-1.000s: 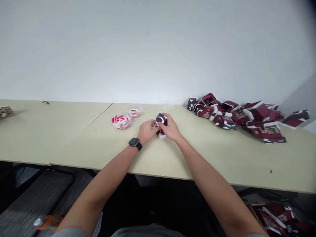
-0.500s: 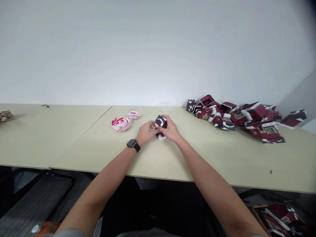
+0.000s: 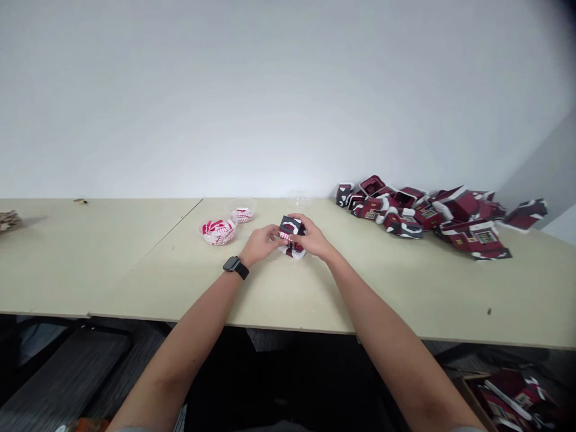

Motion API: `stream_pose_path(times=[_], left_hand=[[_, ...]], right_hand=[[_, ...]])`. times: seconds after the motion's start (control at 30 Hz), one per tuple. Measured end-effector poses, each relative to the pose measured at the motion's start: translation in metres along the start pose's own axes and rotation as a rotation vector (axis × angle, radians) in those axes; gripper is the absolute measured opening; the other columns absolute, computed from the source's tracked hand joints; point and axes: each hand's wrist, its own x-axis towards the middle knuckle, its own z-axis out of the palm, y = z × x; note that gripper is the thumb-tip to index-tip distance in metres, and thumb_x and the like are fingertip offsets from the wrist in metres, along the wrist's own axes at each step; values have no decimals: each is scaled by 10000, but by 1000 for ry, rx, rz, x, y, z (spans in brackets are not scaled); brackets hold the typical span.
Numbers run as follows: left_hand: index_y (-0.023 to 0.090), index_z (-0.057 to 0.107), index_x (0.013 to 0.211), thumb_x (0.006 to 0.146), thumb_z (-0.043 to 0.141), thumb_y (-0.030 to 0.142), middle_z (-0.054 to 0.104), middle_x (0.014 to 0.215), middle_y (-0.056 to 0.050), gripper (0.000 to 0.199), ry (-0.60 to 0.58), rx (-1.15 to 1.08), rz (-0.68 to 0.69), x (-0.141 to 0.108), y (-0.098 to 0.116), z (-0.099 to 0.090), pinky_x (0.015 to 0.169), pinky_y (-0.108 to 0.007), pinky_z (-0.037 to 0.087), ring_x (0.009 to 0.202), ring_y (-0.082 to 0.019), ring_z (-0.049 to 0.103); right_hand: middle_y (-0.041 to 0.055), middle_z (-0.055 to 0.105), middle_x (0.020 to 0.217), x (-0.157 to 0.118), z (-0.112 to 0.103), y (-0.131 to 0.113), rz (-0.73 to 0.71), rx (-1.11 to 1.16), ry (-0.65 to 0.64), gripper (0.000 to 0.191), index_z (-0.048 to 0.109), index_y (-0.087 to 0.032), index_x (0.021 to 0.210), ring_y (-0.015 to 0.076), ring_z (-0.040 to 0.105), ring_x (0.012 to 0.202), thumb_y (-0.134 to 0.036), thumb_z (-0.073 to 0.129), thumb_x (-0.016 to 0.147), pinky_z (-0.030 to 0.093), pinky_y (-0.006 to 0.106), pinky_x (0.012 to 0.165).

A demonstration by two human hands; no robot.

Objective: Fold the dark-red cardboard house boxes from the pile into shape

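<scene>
R hand (image 3: 312, 239) is gripping the small house (image 3: 293, 224), thumb across the front, fingers around the far side. L hand (image 3: 260, 245) is curling in at the house's left side, fingertips at the striped piece (image 3: 285, 236); can't tell if they're pinching it or just pressing. House is sitting btwn both hands, approx. mid-bench (image 3: 288, 294), dark top up.

Doing this well prob. means R hand is bracing w/o squeezing, as the walls are looking light & might be denting. L fingertips should be working in small nudges & pressing evenly; pushing one end only could be tilting the piece. R thumb is sitting v. close to it, so watch it isn't blocking the L side. More red-and-white pieces (image 3: 219, 233) are lying in the near bowl (image 3: 202, 230), beyond L wrist; other houses (image 3: 427, 213) are lying heaped at right, well apart, leaving elbow room.
</scene>
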Motion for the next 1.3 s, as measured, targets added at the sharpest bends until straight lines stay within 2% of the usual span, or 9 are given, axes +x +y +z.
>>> stream_pose_path(times=[0.17,0.33,0.47,0.63,0.8,0.9,1.17,1.3], left_hand=[[232,713,1239,846,741,458,789,1148,-50,454,-29,5,20,0,-2,-4,897,-337,553,971,-223,723],[218,718,1236,869,698,449,796,1136,-63,435,-75,-33,-10,0,-4,0,919,-352,561,1000,-237,734],[202,726,1212,886,663,470,804,1053,-70,426,-72,-33,-41,1,-5,1,879,-353,561,931,-241,736],[188,743,1175,923,629,504,796,966,-64,420,-67,-28,-27,0,-5,1,798,-337,534,843,-232,717],[193,753,1151,928,637,444,801,1014,-63,355,-50,-59,-12,-1,-5,1,808,-326,522,881,-231,723],[188,756,1127,919,652,424,799,973,-59,331,-55,-46,-19,-1,-7,2,787,-322,516,849,-225,717],[175,755,1114,913,688,449,797,1031,-71,346,-53,-97,-17,-6,-5,4,816,-312,516,904,-217,717],[152,744,1155,892,717,485,786,1097,-100,426,-61,-162,-22,-5,-10,6,862,-321,521,949,-218,702]], right_hand=[[48,705,1245,-4,-6,-5,44,81,-118,772,502,-281,1443,237,690,1072,-336,782,725,556,442,1005],[46,712,1179,-5,-7,-3,-22,10,-117,935,483,-264,1473,233,693,1009,-276,858,617,579,412,934],[40,709,1157,-4,-6,-1,-59,-79,-91,893,484,-253,1462,226,680,979,-212,806,630,572,399,921],[51,683,1221,-5,-6,-2,-59,-42,-132,810,452,-255,1456,217,664,1021,-236,754,704,553,379,940],[51,669,1264,-5,-6,-2,-63,-41,-142,762,465,-270,1426,234,658,1110,-268,758,722,531,407,1018],[58,665,1274,-6,-7,-2,-51,-50,-154,780,456,-268,1433,242,661,1113,-277,765,716,535,415,1015],[62,681,1295,-8,-7,-3,16,-98,-170,721,481,-304,1411,281,667,1132,-449,788,776,528,470,1031],[60,688,1307,-7,-8,1,14,-106,-184,703,501,-318,1403,292,671,1144,-481,791,784,533,480,1033]])
